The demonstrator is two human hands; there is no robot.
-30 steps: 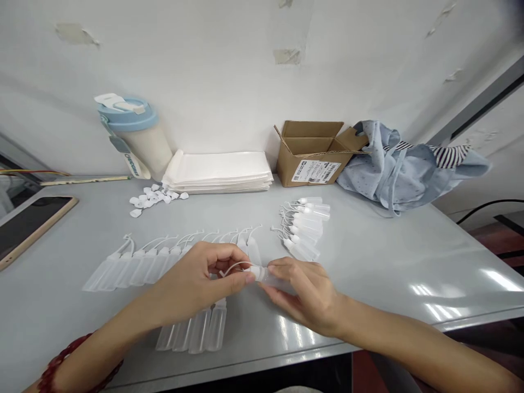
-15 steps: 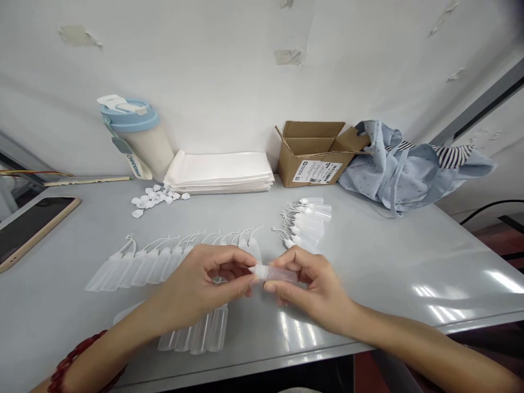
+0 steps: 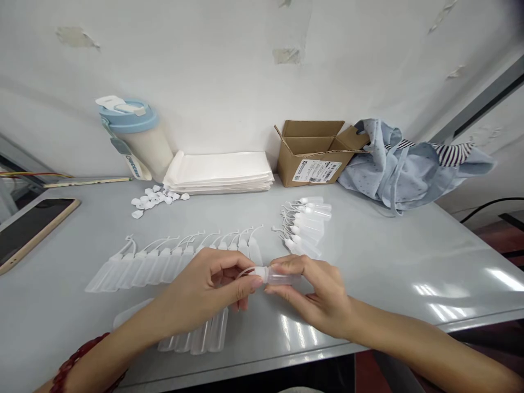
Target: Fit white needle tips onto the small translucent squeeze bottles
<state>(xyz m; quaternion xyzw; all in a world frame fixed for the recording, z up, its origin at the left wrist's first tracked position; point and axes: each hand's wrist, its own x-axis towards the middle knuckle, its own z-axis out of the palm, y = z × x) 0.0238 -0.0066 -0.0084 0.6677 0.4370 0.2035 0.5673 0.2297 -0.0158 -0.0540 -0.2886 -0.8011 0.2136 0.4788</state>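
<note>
A small clear plastic bottle (image 3: 284, 278) is pinched steady by the right hand (image 3: 323, 297), its white cap (image 3: 258, 271) pinched by the left hand (image 3: 204, 292).

Grey table (image 3: 388, 256), glossy. From its centre:
- tablet (image 3: 28, 229) at 9, on left edge
- blue-lidded tumbler (image 3: 139, 142) at 11, white cap pile (image 3: 153, 199) just in front
- stack of white sheets (image 3: 219, 170) at 12
- cardboard box (image 3: 315, 155) at 1
- blue cloth (image 3: 405, 169) at 2
- row of clear bottles (image 3: 155, 262) at 8
- bottle cluster (image 3: 307, 224) near centre
- second bottle row (image 3: 200, 335) at 6, by near edge
</note>
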